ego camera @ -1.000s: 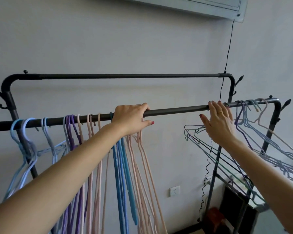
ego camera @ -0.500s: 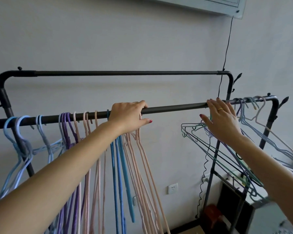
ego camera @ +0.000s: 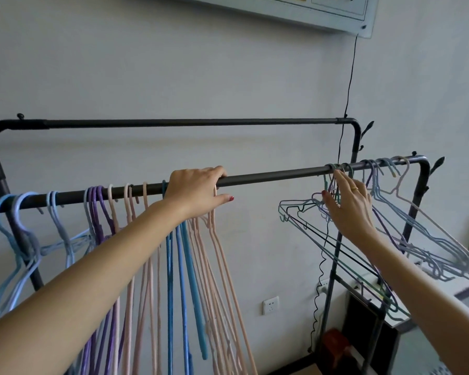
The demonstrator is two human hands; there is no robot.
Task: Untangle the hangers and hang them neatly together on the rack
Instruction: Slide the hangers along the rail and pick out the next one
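Observation:
A black clothes rack has a front rail (ego camera: 276,177) and a higher back rail (ego camera: 190,122). On the front rail's left half hang light-blue hangers (ego camera: 16,212), purple hangers (ego camera: 98,201), pink hangers (ego camera: 222,266) and blue hangers (ego camera: 186,280). My left hand (ego camera: 198,190) lies over the rail with its fingers curled across it, covering the pink hooks. At the rail's right end a tangled bunch of grey-blue hangers (ego camera: 431,239) and green hangers (ego camera: 309,220) sticks out sideways. My right hand (ego camera: 349,204) reaches up with straight fingers that touch the necks of the green hangers just under the rail.
A black cable (ego camera: 348,77) drops from a wall board (ego camera: 336,12) past the rack's right post. A wall socket (ego camera: 270,305) sits low on the wall. A red object (ego camera: 336,345) and dark furniture (ego camera: 363,320) stand under the rack's right end.
My right hand has dropped from the rail to the hanger necks just below it. Green hooks now show on the rail above its fingers. My left hand stays put.

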